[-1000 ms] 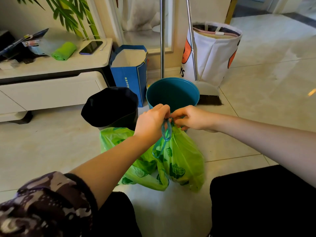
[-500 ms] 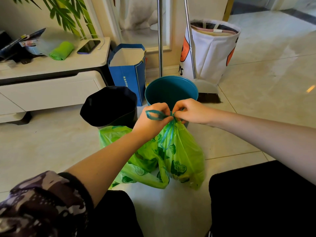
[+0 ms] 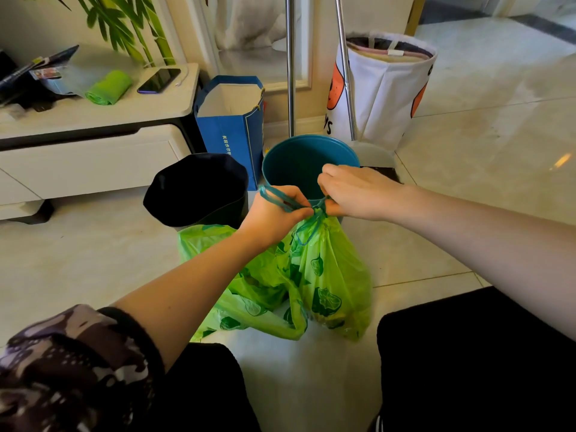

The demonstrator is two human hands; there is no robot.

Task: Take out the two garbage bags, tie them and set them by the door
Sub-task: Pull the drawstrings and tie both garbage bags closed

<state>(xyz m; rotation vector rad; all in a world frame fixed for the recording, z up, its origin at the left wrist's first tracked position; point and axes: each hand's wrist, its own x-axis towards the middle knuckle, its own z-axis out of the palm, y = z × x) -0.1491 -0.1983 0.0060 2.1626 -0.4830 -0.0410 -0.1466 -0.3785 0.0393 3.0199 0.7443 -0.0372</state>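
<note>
garbage bag (image 3: 330, 275) hangs below both hands' grip on its drawstring (image 3: 280, 198).

Two garbage bags (image 3: 324, 285) on floor (image 3: 436, 244) before two bins (image 3: 311, 157)

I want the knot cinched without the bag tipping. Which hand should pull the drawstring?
Probably the left hand: it already holds the free drawstring loop stretched outward. The right hand pinches the neck of the green bag, so it can steady it.

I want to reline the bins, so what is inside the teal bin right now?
The teal bin shows only bare inner wall, no liner. Its bottom is hidden behind the hands: left hand, right hand.
</note>
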